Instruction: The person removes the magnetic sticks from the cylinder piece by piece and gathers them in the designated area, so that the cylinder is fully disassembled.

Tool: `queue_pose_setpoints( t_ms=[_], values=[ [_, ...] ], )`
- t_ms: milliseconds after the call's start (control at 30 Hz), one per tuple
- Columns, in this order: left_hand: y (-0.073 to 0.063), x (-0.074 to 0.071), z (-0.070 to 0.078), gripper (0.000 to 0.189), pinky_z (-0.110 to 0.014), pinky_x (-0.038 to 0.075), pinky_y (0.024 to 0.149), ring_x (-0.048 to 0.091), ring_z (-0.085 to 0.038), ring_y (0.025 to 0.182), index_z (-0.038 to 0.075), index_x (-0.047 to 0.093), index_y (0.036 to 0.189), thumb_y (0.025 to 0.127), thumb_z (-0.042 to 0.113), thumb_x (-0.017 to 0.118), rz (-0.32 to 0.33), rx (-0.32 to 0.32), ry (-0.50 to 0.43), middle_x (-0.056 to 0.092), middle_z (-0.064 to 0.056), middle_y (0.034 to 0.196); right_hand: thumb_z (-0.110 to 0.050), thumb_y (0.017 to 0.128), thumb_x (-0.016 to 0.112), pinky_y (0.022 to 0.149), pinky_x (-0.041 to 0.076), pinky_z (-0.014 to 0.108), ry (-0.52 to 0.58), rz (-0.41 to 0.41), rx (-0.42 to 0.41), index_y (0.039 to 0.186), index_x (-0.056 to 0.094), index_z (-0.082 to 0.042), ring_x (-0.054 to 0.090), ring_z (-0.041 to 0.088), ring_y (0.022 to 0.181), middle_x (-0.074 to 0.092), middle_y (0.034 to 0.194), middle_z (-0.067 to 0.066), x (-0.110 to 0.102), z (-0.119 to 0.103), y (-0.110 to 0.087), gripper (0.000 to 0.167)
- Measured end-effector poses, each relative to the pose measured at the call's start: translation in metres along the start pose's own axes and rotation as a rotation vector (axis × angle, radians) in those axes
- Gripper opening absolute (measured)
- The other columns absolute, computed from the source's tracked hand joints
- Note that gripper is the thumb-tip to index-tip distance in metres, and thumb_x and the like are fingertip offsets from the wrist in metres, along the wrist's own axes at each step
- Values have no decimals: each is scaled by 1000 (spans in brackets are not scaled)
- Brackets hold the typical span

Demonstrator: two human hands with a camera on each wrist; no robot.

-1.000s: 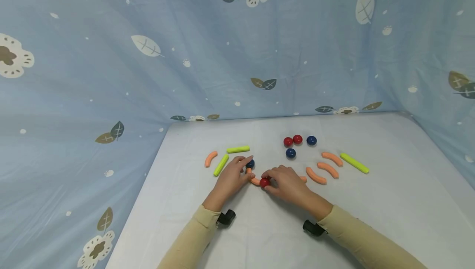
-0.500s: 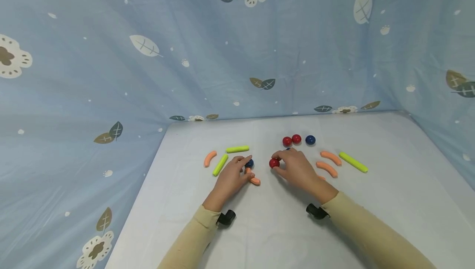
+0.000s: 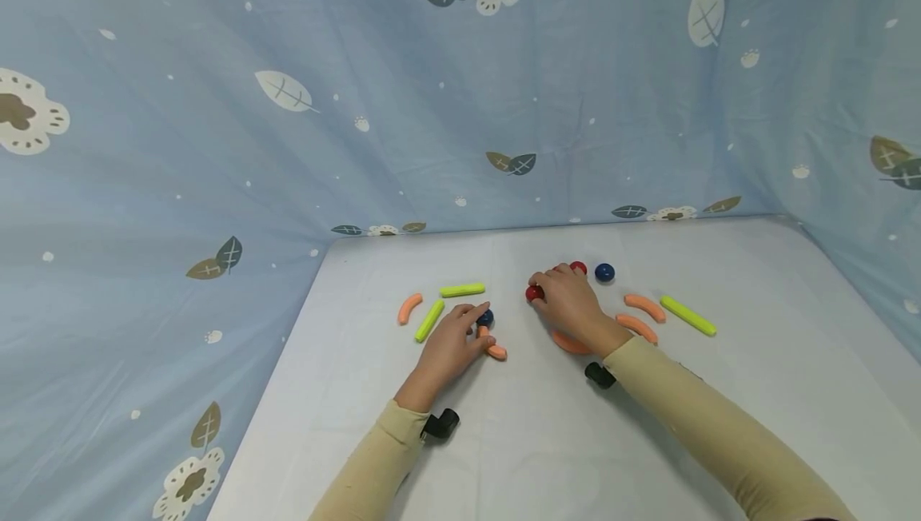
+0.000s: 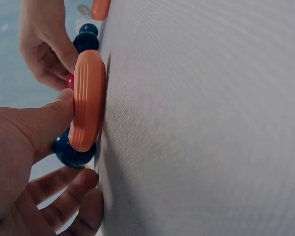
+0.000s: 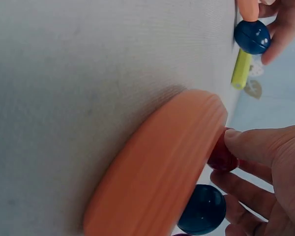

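My left hand point(image 3: 449, 345) holds an orange curved rod point(image 4: 88, 101), its thumb pressed on the ribbed side. A blue ball point(image 4: 73, 150) sits at that rod's end, beside the fingers. My right hand point(image 3: 572, 301) pinches a red ball point(image 3: 534, 293) between thumb and fingers, farther back and to the right. Close by its fingers is another blue ball point(image 5: 202, 210), hidden behind this hand in the head view. Partly under the right wrist lies a second orange curved rod point(image 3: 572, 343), large in the right wrist view.
Behind the right hand are a red ball point(image 3: 579, 268) and a blue ball point(image 3: 604, 272). Two orange curved rods point(image 3: 636, 328) and a yellow-green straight rod point(image 3: 687, 316) lie to the right. Left lie two yellow-green rods point(image 3: 429, 320) and an orange curved one point(image 3: 410, 308).
My right hand has carried the red ball away from the end of the left hand's orange curved rod, back and slightly right. The left hand stays in place.
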State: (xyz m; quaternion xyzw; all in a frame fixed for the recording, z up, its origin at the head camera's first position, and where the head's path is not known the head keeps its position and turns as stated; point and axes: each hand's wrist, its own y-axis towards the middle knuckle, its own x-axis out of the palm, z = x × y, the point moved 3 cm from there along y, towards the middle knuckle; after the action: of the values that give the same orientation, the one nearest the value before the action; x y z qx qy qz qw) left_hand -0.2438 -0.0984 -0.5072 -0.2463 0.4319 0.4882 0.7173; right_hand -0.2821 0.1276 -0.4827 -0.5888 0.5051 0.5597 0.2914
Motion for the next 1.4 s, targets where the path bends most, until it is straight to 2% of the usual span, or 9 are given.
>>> queue_pose_setpoints(
  t_ms=[200, 333, 500, 567, 800, 900, 1067, 1233, 1400],
  values=[
    [0, 0, 1, 66, -33, 51, 80, 57, -16, 98, 18, 50, 152, 94, 38, 74, 6, -11, 9, 56, -7, 137, -24, 91, 78, 99, 46, 56, 39, 24, 9, 124, 71, -8, 59, 36, 115, 71, 117, 14, -2, -2, -5, 37],
    [-2, -1, 4, 63, -31, 50, 77, 56, -14, 94, 18, 54, 149, 94, 41, 74, 22, -12, 46, 59, -5, 129, -24, 91, 78, 96, 49, 55, 99, 42, -29, 122, 72, -10, 61, 31, 108, 72, 114, 9, -6, -15, -16, 34],
    [-6, -2, 7, 49, -27, 47, 67, 54, -12, 81, 16, 64, 138, 96, 41, 71, 50, -5, 75, 61, -1, 103, -25, 91, 77, 88, 52, 50, 172, -38, -120, 115, 73, -13, 65, 24, 99, 72, 103, 2, -2, -38, -33, 27],
    [-7, -3, 8, 44, -27, 47, 67, 54, -12, 80, 17, 67, 134, 97, 40, 70, 60, 1, 81, 61, 0, 100, -28, 90, 77, 85, 52, 48, 176, -77, -150, 112, 74, -14, 65, 21, 94, 72, 98, 0, 1, -46, -39, 25],
    [-7, -3, 9, 37, -31, 52, 76, 62, -14, 89, 18, 70, 130, 96, 34, 73, 44, 31, 51, 70, -1, 114, -24, 87, 81, 70, 43, 36, 129, -116, -179, 96, 74, -17, 51, 11, 72, 52, 68, -10, 12, -62, -52, 14],
    [-7, -3, 10, 37, -32, 54, 80, 64, -15, 93, 18, 71, 128, 95, 33, 74, 33, 31, 23, 70, -2, 117, -25, 89, 80, 68, 41, 33, 126, -103, -170, 91, 72, -18, 48, 10, 69, 48, 66, -11, 13, -62, -56, 11],
    [-6, -1, 11, 37, -31, 54, 79, 64, -14, 94, 17, 71, 128, 95, 31, 74, 27, 16, 9, 70, -2, 116, -27, 89, 80, 68, 42, 32, 163, -83, -127, 92, 75, -17, 47, 7, 67, 50, 66, -12, 7, -57, -68, 12],
    [-6, -1, 10, 37, -30, 53, 77, 63, -13, 92, 17, 70, 130, 96, 32, 73, 27, -3, 22, 69, -1, 115, -25, 88, 80, 69, 45, 30, 210, -74, -42, 98, 76, -16, 50, 4, 67, 59, 73, -13, -3, -43, -87, 14],
    [-6, 0, 9, 39, -30, 53, 78, 63, -13, 92, 18, 70, 132, 96, 32, 73, 23, 4, 19, 70, -1, 116, -21, 85, 82, 63, 44, 26, 203, -34, -16, 98, 74, -14, 48, 1, 63, 58, 71, -15, -8, -25, -105, 16]
  ],
)
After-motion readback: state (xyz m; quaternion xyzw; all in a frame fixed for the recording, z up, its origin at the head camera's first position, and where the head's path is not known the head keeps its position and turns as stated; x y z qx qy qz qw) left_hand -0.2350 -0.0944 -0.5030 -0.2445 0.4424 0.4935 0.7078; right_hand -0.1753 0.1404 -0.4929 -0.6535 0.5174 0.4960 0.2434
